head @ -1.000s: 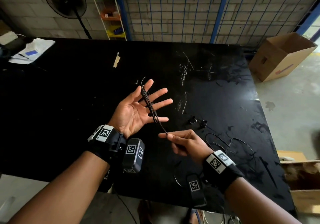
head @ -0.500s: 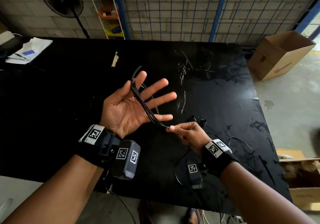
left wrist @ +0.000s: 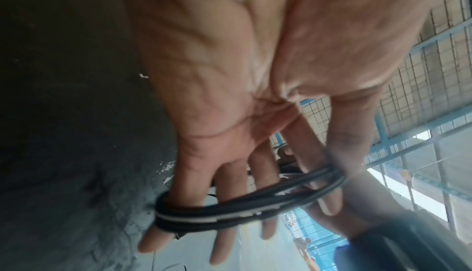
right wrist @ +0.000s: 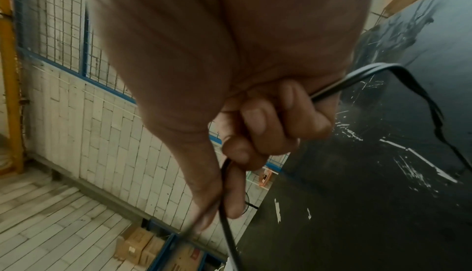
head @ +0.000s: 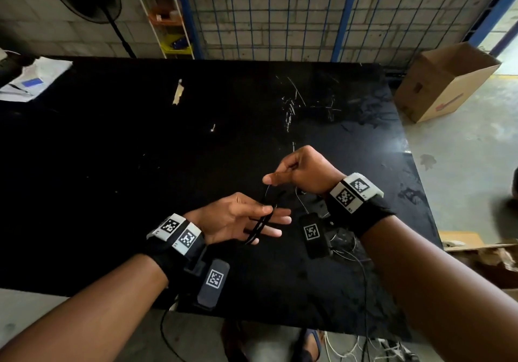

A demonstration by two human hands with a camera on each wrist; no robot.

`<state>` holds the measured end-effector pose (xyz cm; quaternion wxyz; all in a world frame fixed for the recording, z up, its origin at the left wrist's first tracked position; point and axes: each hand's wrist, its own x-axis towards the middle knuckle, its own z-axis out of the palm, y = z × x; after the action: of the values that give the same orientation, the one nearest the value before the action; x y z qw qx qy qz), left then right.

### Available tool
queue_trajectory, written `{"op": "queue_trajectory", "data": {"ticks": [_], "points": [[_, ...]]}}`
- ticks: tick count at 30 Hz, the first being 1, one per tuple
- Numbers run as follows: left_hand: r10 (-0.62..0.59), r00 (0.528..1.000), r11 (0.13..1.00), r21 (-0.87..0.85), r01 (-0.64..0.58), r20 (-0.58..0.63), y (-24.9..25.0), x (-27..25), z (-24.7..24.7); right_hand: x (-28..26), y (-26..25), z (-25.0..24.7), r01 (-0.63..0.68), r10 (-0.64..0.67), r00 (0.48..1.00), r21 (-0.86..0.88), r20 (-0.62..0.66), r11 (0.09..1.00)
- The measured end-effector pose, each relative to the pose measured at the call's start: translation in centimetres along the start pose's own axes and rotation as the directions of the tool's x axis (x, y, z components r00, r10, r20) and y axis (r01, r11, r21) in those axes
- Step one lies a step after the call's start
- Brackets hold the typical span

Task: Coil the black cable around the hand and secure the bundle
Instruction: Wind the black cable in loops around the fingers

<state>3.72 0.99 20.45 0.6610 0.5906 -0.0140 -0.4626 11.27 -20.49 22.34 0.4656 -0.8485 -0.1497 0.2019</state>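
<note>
Head view is showing two bare forearms reaching over a black table (head: 140, 151), each wrist wearing a band with square printed markers. The left hand (head: 238, 218) is lying palm up with fingers straight and spread, just above the table's near middle. The black cable (head: 259, 225) is lying in several loops around those fingers; the left wrist view is showing a band of turns crossing them from little finger to thumb. The right hand (head: 300, 172), a little farther and to the right, is curling round the loose run of cable, thumb and forefinger pinching it, and a thin strand is arcing down to the coil. More slack is trailing on the table near the right wrist, so how much remains is hard to tell. Winding is looking partly done: several turns are sitting on the hand, more cable is waiting, and nothing is fastening the bundle yet. A cardboard box (head: 445, 81) is standing on the floor at far right.
</note>
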Motion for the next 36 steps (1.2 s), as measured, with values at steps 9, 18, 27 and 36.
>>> {"op": "queue_trajectory", "data": {"ticks": [9, 18, 27, 36], "points": [[0.064, 0.964, 0.995, -0.056, -0.081, -0.257, -0.2, 0.5, -1.5, -2.1, -0.4, 1.4, 0.117, -0.115, 0.986, 0.012, -0.124, 0.993], [0.25, 0.916, 0.905, -0.262, -0.336, -0.313, 0.7, 0.1, -2.8, -4.4, 1.1, 5.1, 0.101, 0.015, 0.979, 0.543, -0.204, 0.834], [0.437, 0.833, 0.724, -0.417, -0.55, -0.34, 2.8, -1.3, -3.9, -5.8, 4.6, 8.7, -0.071, 0.052, 0.997, 0.718, 0.049, 0.692], [0.554, 0.817, 0.667, -0.503, -0.55, -0.159, 2.8, -1.7, -2.8, -4.9, 6.6, 8.8, -0.283, 0.097, 0.949, 0.671, 0.3, 0.685]]}}
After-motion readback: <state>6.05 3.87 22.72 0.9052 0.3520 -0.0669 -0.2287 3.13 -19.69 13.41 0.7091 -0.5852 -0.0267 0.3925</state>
